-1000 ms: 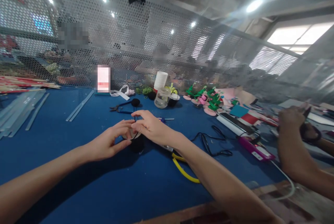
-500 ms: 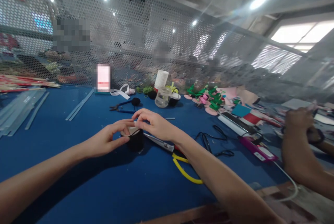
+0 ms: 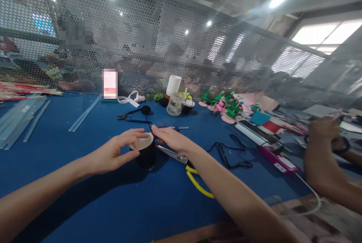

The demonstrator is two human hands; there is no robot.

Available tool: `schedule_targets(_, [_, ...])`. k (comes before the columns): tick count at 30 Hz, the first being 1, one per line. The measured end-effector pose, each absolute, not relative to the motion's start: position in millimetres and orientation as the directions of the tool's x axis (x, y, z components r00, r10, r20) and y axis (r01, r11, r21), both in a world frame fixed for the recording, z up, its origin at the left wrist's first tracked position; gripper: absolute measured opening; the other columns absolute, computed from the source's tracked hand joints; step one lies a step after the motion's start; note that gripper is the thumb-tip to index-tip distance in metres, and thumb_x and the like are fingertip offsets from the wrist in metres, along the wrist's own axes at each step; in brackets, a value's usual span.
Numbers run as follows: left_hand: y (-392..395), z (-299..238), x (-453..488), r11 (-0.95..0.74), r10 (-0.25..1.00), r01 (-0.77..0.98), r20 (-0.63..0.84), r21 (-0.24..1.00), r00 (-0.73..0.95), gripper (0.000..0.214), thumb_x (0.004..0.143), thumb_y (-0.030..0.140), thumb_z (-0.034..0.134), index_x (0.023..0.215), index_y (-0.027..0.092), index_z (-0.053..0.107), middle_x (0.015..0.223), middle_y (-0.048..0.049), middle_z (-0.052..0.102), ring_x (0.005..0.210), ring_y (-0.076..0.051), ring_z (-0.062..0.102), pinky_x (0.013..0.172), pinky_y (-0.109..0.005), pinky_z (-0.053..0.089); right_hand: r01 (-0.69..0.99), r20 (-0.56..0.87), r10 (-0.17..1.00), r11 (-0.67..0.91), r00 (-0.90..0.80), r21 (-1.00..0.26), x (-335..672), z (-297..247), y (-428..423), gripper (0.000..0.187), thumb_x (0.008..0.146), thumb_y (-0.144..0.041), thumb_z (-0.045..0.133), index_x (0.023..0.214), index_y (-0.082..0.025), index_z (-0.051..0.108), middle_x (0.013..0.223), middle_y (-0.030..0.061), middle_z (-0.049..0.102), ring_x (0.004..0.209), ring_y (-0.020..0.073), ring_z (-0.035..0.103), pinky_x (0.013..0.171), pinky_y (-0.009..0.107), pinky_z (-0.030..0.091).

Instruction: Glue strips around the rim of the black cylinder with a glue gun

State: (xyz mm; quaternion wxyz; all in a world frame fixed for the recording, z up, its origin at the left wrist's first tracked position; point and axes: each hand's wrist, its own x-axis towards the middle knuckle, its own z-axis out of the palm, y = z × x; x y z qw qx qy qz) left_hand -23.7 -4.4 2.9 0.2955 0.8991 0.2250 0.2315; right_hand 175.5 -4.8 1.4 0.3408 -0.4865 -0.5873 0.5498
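A paper cup (image 3: 146,157) with a black-covered outside and a white inside stands tilted on the blue table. My left hand (image 3: 120,150) grips its left side, with fingers inside the rim and the thumb outside. At the cup's right rim is my right hand (image 3: 171,139), its fingers together on a strand of black yarn (image 3: 149,122); the fingertips are partly hidden. That strand runs back to a black yarn ball (image 3: 146,109). Scissors (image 3: 172,154) with yellow handles lie under my right wrist. Behind that hand, a blue tool (image 3: 169,127) is mostly covered.
Pliers (image 3: 127,115) lie beyond the cup. Farther back stand a clear plastic cup (image 3: 175,105) and stacked white cups (image 3: 174,84). Translucent strips (image 3: 22,118) lie left. A black cable (image 3: 226,154) and purple power strip (image 3: 278,160) lie right, near another person's arm (image 3: 322,156).
My right hand has moved from above the cup's opening to its right side, and its fingers have straightened. More of the white inside shows. My left hand keeps its grip.
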Motion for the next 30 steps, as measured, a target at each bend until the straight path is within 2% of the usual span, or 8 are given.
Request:
schedule_targets(2, [-6,4,-23,-0.730,0.530,0.255,0.290,0.634,0.797,0.010,0.083,0.018,0.043,0.074,0.017,0.048,0.126,-0.0102,0.047,0.125,-0.022,0.030,0.100,-0.042,0.027,-0.019,-0.101,0.936,-0.114,-0.338,-0.993,171,-4,-5,0.030,0.073,-0.044,0.053,0.070,-0.016,0.063,0.079,0.0023,0.064,0.079,0.0110,0.055,0.074,0.023,0.039])
schedule_targets(5, [-7,5,-22,-0.711,0.548,0.246,0.301,0.659,0.781,0.009,0.082,0.018,0.043,0.075,0.017,0.047,0.124,-0.0098,0.047,0.124,-0.021,0.031,0.101,-0.040,0.027,-0.285,-0.036,0.964,-0.113,-0.262,-0.952,168,-9,-4,0.020,0.062,-0.035,0.067,0.063,-0.016,0.062,0.078,0.0016,0.063,0.079,0.0105,0.054,0.073,0.022,0.039])
schedule_targets(8, [-5,4,-22,-0.632,0.597,0.256,0.250,0.732,0.762,0.009,0.082,0.020,0.044,0.074,0.017,0.046,0.122,-0.0098,0.049,0.123,-0.023,0.033,0.100,-0.040,0.027,-0.379,0.002,0.984,-0.066,-0.176,-0.923,172,-8,-6,0.017,0.057,-0.030,0.070,0.061,-0.016,0.062,0.076,0.0009,0.061,0.076,0.0097,0.053,0.067,0.020,0.039])
schedule_targets(13, [1,1,-22,-0.426,0.671,0.244,0.123,0.871,0.731,0.014,0.081,0.025,0.047,0.071,0.016,0.049,0.117,-0.0097,0.054,0.119,-0.024,0.038,0.097,-0.038,0.028,-0.331,0.083,0.994,0.056,-0.068,-0.942,182,-5,-12,0.020,0.061,-0.035,0.068,0.061,-0.016,0.062,0.061,-0.0021,0.057,0.056,0.0069,0.047,0.053,0.021,0.034])
schedule_targets(17, [2,3,-21,-0.291,0.715,0.197,0.075,0.936,0.695,0.016,0.078,0.027,0.052,0.067,0.014,0.052,0.108,-0.0090,0.059,0.109,-0.025,0.046,0.092,-0.037,0.032,-0.319,0.067,0.997,0.055,-0.026,-0.946,184,-5,-14,0.023,0.059,-0.036,0.069,0.059,-0.015,0.060,0.053,-0.0027,0.055,0.050,0.0068,0.045,0.051,0.022,0.032])
schedule_targets(23, [3,2,-21,-0.156,0.749,0.167,0.007,0.974,0.663,0.018,0.075,0.028,0.056,0.065,0.014,0.053,0.104,-0.0083,0.060,0.105,-0.024,0.048,0.091,-0.038,0.032,-0.210,0.052,0.999,0.051,0.001,-0.976,186,-10,-14,0.025,0.063,-0.039,0.066,0.060,-0.016,0.058,0.050,-0.0035,0.053,0.048,0.0068,0.044,0.050,0.023,0.032])
schedule_targets(30, [2,2,-21,-0.085,0.732,0.094,-0.002,0.992,0.682,0.016,0.076,0.027,0.057,0.067,0.014,0.054,0.113,-0.0097,0.058,0.107,-0.024,0.049,0.091,-0.038,0.032,0.013,0.071,0.997,0.071,0.012,-0.997,190,-14,-11,0.026,0.070,-0.041,0.058,0.062,-0.016,0.055,0.054,-0.0027,0.053,0.050,0.0077,0.044,0.050,0.023,0.032])
